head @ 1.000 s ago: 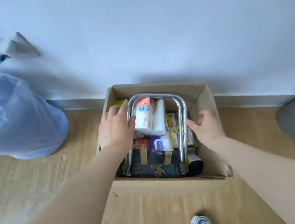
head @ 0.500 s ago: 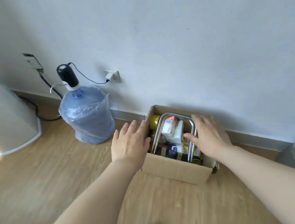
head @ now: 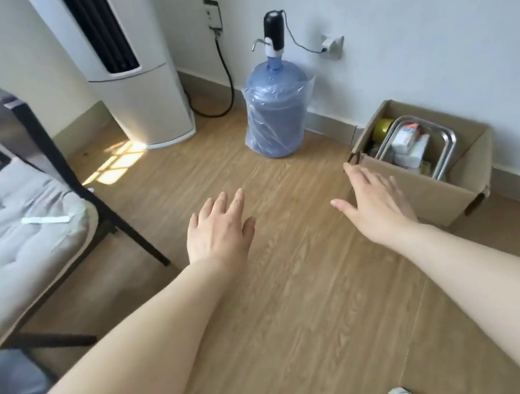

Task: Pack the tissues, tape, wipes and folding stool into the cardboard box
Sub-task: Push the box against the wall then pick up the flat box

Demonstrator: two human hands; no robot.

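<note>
At the left edge of the frame a grey cushioned bench on a black frame fills the lower left; a white tower appliance stands in the upper centre-left. Centre frame, the left hand hovers above bare wooden floor, fingers spread, holding nothing. A wrapped blue water jug stands against the wall. The right hand, also spread and empty, overlaps the near wall of the cardboard box at right, which holds the folding stool, white packs and yellow tape.
</note>
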